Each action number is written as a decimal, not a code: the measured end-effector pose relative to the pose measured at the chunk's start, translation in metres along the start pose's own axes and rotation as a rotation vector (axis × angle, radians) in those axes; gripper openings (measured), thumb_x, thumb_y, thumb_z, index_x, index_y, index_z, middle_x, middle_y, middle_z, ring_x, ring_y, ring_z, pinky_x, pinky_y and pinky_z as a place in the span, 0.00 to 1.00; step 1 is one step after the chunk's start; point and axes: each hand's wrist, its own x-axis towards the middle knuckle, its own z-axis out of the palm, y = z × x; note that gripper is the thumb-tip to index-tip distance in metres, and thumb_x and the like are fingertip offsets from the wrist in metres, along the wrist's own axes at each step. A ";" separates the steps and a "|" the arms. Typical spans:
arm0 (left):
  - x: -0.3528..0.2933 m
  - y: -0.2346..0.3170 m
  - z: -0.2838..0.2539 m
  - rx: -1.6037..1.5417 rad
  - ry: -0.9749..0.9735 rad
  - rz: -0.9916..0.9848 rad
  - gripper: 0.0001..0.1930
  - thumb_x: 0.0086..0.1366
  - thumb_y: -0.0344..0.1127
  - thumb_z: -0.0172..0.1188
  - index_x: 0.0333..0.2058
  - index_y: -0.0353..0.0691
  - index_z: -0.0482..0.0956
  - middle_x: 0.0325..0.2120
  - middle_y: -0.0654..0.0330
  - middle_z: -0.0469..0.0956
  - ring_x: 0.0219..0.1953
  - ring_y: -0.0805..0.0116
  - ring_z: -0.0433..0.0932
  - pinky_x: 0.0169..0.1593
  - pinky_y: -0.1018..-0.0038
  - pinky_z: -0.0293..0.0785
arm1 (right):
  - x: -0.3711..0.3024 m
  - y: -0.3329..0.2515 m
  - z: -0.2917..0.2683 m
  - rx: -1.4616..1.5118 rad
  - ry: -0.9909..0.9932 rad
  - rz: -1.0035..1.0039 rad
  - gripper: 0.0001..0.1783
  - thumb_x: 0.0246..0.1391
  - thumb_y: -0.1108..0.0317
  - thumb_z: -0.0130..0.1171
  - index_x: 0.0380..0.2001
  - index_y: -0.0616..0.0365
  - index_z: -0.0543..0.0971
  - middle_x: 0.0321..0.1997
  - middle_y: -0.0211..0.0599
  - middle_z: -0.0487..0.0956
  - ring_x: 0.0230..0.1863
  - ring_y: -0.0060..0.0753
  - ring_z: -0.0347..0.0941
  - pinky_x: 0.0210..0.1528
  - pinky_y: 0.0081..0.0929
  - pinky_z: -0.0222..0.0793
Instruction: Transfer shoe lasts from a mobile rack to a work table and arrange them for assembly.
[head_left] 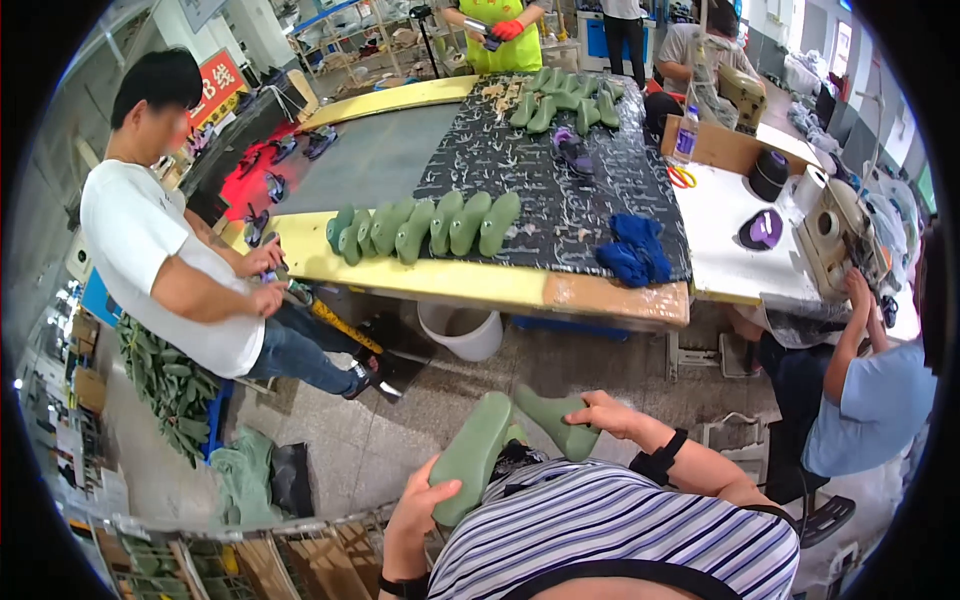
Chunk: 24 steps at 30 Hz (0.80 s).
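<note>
A green shoe last (474,455) is in my left hand (418,508), whose thumb presses on its side as it slants upward in front of my striped shirt. Closed around the wider end of another green shoe last (548,412), my right hand (606,415) holds it close to the first one. The tips of the two lasts nearly meet. Beyond them, a row of several green shoe lasts (410,232) lies along the near edge of the worktable (470,262). More green lasts (565,100) are grouped at its far end.
A white bucket (462,335) stands on the floor by the table. At the left a person (175,240) in a white shirt works with their hands; at the right a person (870,410) in light blue sits by a sewing machine (845,240). A blue cloth (635,250) lies on the table.
</note>
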 end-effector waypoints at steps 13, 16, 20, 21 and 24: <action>0.216 0.141 -0.024 0.127 -0.302 -0.142 0.28 0.58 0.35 0.65 0.56 0.33 0.68 0.44 0.56 0.75 0.44 0.69 0.75 0.46 0.72 0.74 | 0.123 -0.178 -0.112 -0.378 0.718 -0.276 0.25 0.46 0.59 0.62 0.41 0.72 0.75 0.37 0.59 0.80 0.40 0.50 0.79 0.43 0.38 0.72; 0.244 0.150 -0.012 0.113 -0.344 -0.200 0.28 0.58 0.35 0.64 0.55 0.33 0.67 0.44 0.56 0.75 0.42 0.69 0.76 0.43 0.72 0.76 | 0.157 -0.198 -0.161 -0.643 0.824 -0.294 0.25 0.47 0.59 0.61 0.40 0.72 0.73 0.37 0.64 0.78 0.41 0.58 0.77 0.44 0.42 0.71; 0.270 0.162 0.009 0.094 -0.302 -0.226 0.27 0.59 0.35 0.64 0.55 0.33 0.68 0.42 0.55 0.76 0.42 0.67 0.77 0.41 0.70 0.77 | 0.204 -0.195 -0.206 -0.849 0.780 -0.096 0.30 0.49 0.56 0.61 0.46 0.70 0.66 0.43 0.65 0.76 0.48 0.62 0.74 0.48 0.48 0.69; 0.276 0.159 0.010 0.124 -0.267 -0.173 0.26 0.60 0.35 0.63 0.55 0.33 0.68 0.41 0.56 0.76 0.41 0.68 0.77 0.40 0.71 0.77 | 0.211 -0.198 -0.203 -1.006 0.829 -0.259 0.32 0.49 0.56 0.62 0.48 0.70 0.65 0.49 0.65 0.72 0.53 0.61 0.69 0.53 0.47 0.66; 0.290 0.167 0.029 0.152 -0.175 -0.133 0.24 0.61 0.34 0.62 0.55 0.33 0.69 0.42 0.56 0.77 0.41 0.69 0.77 0.41 0.72 0.77 | 0.202 -0.226 -0.176 -1.125 0.898 -0.710 0.39 0.46 0.59 0.67 0.56 0.69 0.62 0.63 0.60 0.61 0.65 0.59 0.56 0.63 0.46 0.56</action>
